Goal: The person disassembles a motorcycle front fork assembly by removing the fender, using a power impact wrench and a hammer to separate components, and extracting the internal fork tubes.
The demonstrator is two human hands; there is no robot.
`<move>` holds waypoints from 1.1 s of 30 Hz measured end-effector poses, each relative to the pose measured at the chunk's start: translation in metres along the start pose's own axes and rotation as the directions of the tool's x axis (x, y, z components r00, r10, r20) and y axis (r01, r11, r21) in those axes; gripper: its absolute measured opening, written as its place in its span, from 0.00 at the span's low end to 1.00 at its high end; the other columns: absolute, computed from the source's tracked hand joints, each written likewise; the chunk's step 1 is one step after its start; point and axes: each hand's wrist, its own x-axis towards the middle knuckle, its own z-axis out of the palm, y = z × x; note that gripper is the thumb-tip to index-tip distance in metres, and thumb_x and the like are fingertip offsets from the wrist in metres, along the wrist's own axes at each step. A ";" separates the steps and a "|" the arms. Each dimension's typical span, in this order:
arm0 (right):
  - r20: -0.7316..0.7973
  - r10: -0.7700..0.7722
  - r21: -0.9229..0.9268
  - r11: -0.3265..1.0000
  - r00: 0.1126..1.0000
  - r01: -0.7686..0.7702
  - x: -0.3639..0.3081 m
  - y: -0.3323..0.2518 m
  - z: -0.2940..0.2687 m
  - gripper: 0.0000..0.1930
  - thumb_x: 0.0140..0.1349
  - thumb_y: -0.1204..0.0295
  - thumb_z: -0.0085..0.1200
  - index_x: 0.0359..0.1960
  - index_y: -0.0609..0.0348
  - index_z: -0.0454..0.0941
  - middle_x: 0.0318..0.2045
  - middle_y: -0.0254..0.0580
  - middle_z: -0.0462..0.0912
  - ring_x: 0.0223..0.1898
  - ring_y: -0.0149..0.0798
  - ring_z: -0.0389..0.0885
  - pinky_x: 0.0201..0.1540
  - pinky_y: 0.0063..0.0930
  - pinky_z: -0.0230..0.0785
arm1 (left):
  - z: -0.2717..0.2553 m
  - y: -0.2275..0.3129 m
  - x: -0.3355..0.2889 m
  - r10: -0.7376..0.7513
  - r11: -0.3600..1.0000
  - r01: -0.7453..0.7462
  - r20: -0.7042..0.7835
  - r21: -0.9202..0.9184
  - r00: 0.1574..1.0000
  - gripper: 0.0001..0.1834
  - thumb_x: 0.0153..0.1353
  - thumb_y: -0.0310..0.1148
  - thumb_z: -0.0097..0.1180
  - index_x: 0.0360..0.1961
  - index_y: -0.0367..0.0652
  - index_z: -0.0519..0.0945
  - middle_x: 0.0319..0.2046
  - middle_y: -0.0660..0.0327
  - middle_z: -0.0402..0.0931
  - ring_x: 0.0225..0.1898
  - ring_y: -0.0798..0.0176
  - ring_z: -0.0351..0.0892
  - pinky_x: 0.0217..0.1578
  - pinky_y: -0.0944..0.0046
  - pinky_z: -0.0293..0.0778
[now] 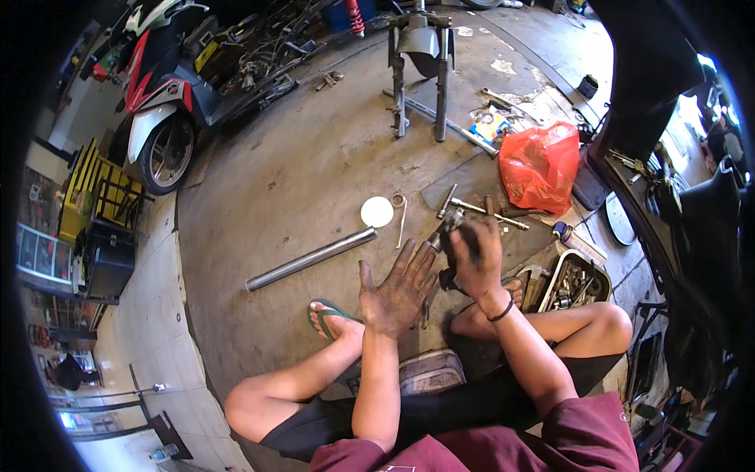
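My left hand [395, 293] is held palm up with its fingers spread, blackened with grease and empty. Beside it, my right hand [480, 263] curls around a dark, greasy metal part [451, 223]; its shiny end shows above the fingers, and the rest is largely hidden. On the floor ahead of my left hand lies a shiny metal tube [311, 258], its far end next to a white disc [377, 212]. A ring spanner [403, 224] rests right of the disc. Beyond my right hand lies a T-handle wrench [491, 215].
A front fork assembly [421, 59] stands ahead, with a long metal bar [452, 123] by it. To the right are a red plastic bag [540, 169] and a metal tray [604, 277] of tools. A scooter [161, 118] is parked far left. A shallow container [431, 374] sits between my legs.
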 end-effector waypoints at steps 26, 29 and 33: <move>0.347 -0.092 0.209 0.978 0.933 0.019 -0.040 -0.070 0.021 0.08 0.58 0.71 0.59 0.30 0.61 0.75 0.25 0.48 0.75 0.28 0.50 0.76 0.31 0.38 0.68 | -0.003 -0.024 -0.004 0.177 0.959 -0.211 0.180 0.190 0.968 0.59 0.54 0.81 0.26 0.75 0.48 0.43 0.75 0.48 0.38 0.75 0.51 0.38 0.72 0.49 0.36; 0.419 0.173 0.332 0.885 0.891 -0.328 -0.051 -0.086 0.020 0.09 0.64 0.68 0.55 0.32 0.63 0.75 0.26 0.48 0.76 0.28 0.45 0.76 0.33 0.36 0.68 | 0.001 -0.030 -0.002 0.260 0.911 -0.302 0.177 0.280 0.949 0.61 0.52 0.83 0.22 0.76 0.48 0.41 0.75 0.49 0.38 0.76 0.50 0.34 0.72 0.49 0.32; 0.318 0.426 0.471 0.704 0.847 -0.531 -0.024 -0.094 0.007 0.14 0.71 0.65 0.49 0.31 0.63 0.74 0.23 0.37 0.74 0.26 0.28 0.70 0.30 0.28 0.65 | -0.003 -0.042 0.000 0.285 0.898 -0.320 0.157 0.300 0.946 0.62 0.51 0.84 0.23 0.76 0.48 0.41 0.75 0.53 0.40 0.75 0.53 0.42 0.72 0.52 0.34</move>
